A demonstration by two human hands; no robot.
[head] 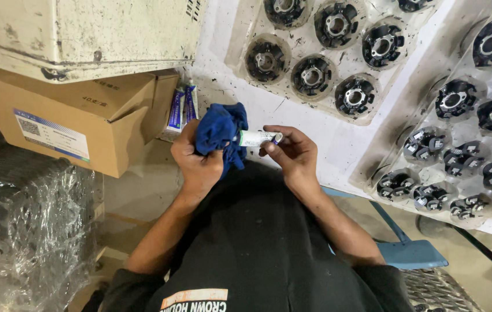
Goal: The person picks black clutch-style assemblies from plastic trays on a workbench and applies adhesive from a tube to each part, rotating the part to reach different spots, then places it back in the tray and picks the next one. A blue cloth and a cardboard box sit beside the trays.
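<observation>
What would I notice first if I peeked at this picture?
Right in the middle, the left hand grips a bright blue cloth against one end of a small white tube, which the right hand pinches at the other end. Above and to the right, clear plastic trays on the white table hold rows of round black parts. A brown cardboard box sits at the left.

One head-worn camera looks steeply down, close above the hands [246,153].
</observation>
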